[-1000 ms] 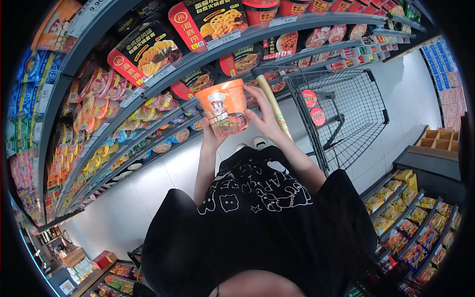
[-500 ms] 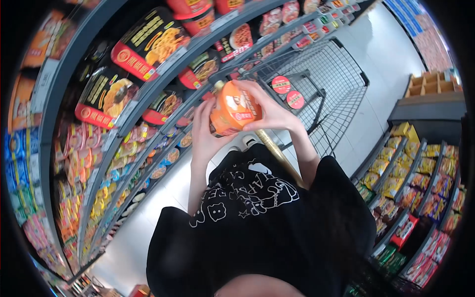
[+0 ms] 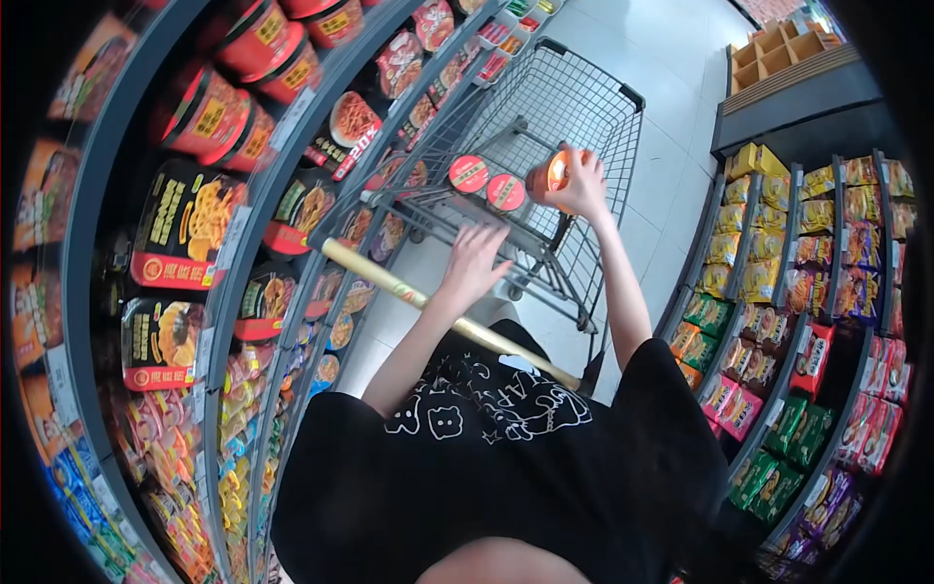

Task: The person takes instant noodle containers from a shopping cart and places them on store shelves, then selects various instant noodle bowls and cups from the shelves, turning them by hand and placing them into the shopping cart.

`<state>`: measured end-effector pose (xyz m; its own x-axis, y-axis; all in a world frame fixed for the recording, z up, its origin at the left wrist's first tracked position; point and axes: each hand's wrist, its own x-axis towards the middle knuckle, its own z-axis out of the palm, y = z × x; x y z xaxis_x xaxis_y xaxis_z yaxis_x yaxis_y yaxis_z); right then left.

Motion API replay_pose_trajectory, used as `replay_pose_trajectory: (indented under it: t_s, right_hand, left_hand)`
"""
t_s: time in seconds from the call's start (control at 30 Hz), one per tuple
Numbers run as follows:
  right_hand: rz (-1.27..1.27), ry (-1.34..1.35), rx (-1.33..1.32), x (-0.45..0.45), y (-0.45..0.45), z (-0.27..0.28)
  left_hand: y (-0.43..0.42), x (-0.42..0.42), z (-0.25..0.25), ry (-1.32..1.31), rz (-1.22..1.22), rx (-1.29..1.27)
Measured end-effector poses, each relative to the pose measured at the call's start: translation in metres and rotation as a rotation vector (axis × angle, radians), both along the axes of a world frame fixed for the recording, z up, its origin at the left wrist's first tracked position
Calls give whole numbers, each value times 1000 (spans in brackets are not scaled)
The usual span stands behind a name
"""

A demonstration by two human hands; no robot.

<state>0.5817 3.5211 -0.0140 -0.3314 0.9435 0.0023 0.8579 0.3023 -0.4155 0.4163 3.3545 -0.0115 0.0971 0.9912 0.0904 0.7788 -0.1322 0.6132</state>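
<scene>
The right hand [image 3: 583,185] grips the cup [image 3: 545,183] over the cart [image 3: 631,96], near two red discs [image 3: 469,174]; a firm, level hold clear of the frame seems best. The left hand [image 3: 474,261] is empty, fingers spread.

I have the right hand [image 3: 582,187] raised above centre, a little right of the frame's middle, its fingers and thumb curled in a grip. Its bare forearm [image 3: 626,282] rises steeply from the lower right, leaning slightly left. My left hand [image 3: 472,263] sits lower, near mid-frame, fingers loosely spread and pointing up and right (the thumb stands apart from them). The left forearm [image 3: 413,355] slants up from lower left; the two hands are apart.
</scene>
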Motion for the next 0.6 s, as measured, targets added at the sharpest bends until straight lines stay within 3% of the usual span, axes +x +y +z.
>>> replay_pose_trajectory:
  t_s: [0.13,0.23,0.37,0.6]
  right_hand:
    - [-126,-303,-156,16,33,-104]
    - [-178,-402,-254,22,35,-166]
    - [-212,-469,-403,19,25,-194]
    - [-292,-360,-233,22,20,-254]
  left_hand:
    - [8,7,3,-37,83,-117]
    - [12,7,-1,-68,87,51]
    - [24,12,-2,-54,120,-19]
    - [39,21,3,-47,136,-71]
